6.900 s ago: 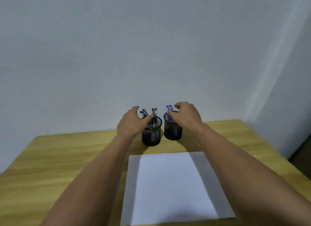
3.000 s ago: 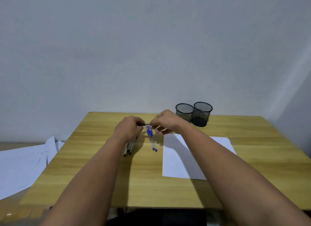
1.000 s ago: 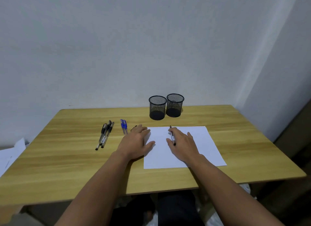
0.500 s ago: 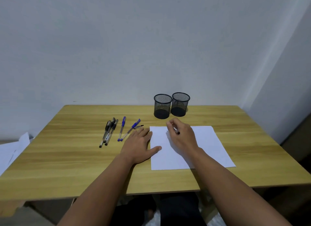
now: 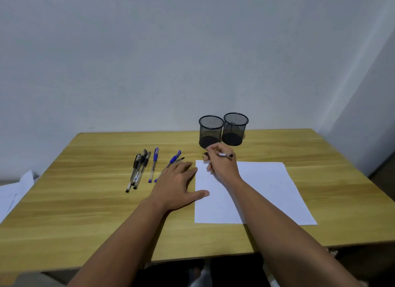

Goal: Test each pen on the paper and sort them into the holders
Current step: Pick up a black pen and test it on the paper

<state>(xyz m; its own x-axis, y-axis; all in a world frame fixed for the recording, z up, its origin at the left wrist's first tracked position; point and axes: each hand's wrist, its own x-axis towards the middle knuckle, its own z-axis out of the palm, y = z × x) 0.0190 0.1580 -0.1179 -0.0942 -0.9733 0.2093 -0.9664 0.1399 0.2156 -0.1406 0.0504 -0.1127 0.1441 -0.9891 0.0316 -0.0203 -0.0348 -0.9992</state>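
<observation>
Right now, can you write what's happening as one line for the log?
right hand: holds pen over paper | left hand: flat on table | holders: empty | other pens: on table

A single wide-angle head view looks forward and down from above the near edge of the worktop, facing the wall beyond the right grip. Both forearms reach in from below; the worktop's far corners bow.

Left hand flat, fingers straight, right hand fingers curled, pinching
</observation>
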